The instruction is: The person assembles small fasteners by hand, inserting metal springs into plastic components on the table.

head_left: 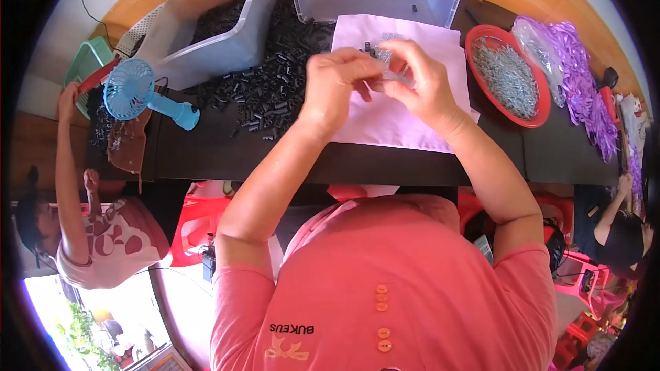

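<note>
Fitting stage, judged: left hand [333, 82] and right hand [419, 82], each grip pinched shut on one small clear piece [386, 77] (detail blurred), over lilac sheet [385, 120]; black parts [265, 89] at nine o'clock; next needs fine alignment.

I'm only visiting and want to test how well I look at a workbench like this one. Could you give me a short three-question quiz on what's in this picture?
1. True or false: the red tray to the person's right holds small silvery metal parts.
2. What lies on the table directly beneath the left hand and the right hand?
A. a green basket
B. a pale sheet of paper
C. a purple ribbon bundle
3. Fill in: the small fan at the left end of the table is ____ in colour.

Key
1. True.
2. B; both hands meet above it, pinching something too small to identify.
3. Blue.
</note>
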{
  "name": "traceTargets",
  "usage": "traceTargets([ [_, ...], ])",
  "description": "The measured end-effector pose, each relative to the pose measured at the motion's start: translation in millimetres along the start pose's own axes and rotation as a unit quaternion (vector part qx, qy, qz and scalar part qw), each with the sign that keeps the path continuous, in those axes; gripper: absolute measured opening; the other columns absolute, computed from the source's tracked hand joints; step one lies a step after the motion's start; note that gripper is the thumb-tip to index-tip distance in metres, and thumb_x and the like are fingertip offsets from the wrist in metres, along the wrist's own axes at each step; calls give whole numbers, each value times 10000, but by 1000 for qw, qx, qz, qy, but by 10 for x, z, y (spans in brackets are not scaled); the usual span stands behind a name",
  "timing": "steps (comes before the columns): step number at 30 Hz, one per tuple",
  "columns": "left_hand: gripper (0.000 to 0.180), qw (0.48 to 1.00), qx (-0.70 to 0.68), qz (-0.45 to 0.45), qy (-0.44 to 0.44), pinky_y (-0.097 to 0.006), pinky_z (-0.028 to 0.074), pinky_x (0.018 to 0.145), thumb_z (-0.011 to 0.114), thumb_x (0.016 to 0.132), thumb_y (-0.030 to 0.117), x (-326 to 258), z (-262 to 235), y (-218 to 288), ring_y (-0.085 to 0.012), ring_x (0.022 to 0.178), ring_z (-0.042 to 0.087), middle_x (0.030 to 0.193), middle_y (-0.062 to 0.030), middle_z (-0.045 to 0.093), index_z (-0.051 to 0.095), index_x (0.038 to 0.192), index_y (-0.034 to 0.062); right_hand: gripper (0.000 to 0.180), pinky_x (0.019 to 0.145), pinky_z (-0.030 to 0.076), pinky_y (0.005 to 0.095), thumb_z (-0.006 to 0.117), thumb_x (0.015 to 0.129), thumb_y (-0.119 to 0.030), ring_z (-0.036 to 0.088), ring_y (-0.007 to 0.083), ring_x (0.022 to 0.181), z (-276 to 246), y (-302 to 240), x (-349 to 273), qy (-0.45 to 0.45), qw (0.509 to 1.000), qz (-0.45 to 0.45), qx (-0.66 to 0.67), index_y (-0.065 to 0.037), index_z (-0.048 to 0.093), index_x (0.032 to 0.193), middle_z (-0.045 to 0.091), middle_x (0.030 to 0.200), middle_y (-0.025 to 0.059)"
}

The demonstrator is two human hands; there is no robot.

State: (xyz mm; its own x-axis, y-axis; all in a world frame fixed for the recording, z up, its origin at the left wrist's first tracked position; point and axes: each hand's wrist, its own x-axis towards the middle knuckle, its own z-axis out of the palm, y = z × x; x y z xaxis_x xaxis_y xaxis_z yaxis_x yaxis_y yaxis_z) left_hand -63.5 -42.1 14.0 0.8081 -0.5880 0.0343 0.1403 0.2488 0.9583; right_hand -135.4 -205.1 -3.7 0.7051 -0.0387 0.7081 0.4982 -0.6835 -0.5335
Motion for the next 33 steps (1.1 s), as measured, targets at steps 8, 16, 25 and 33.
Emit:
traceTargets([
  [8, 111, 887, 346, 202, 228, -251, 481, 538, 751, 768, 89, 294, -806, 1390, -128, 621, 628, 754, -69, 685, 727, 841, 8, 166, 609, 485, 260, 750, 814, -74, 619, 108, 666, -360, 146, 128, 115, 989, 93, 21, -49, 658, 950, 655, 758, 43],
  [16, 70, 814, 510, 277, 8, -320, 533, 675, 726, 773, 52, 280, -279, 526, -213, 720, 675, 821, -108, 678, 710, 834, 24, 93, 648, 475, 230, 687, 831, 13, 607, 92, 714, -351, 229, 72, 65, 995, 62, -30, -15, 647, 911, 659, 815, 31],
  [25, 113, 638, 691, 330, -84, -420, 522, 676, 705, 771, 118, 447, -55, -390, -292, 860, 612, 860, -98, 591, 648, 857, 72, 70, 645, 487, 249, 684, 831, 0, 613, 109, 700, -277, 225, 71, 45, 995, 78, -32, -9, 645, 888, 660, 812, 40],
  [33, 107, 688, 639, 328, -101, -403, 530, 695, 701, 774, 100, 398, -40, -346, -289, 858, 615, 872, -75, 586, 612, 830, 78, 67, 651, 488, 254, 683, 832, -10, 612, 114, 697, -336, 211, 72, 33, 995, 94, -14, 0, 639, 883, 658, 802, 49],
])
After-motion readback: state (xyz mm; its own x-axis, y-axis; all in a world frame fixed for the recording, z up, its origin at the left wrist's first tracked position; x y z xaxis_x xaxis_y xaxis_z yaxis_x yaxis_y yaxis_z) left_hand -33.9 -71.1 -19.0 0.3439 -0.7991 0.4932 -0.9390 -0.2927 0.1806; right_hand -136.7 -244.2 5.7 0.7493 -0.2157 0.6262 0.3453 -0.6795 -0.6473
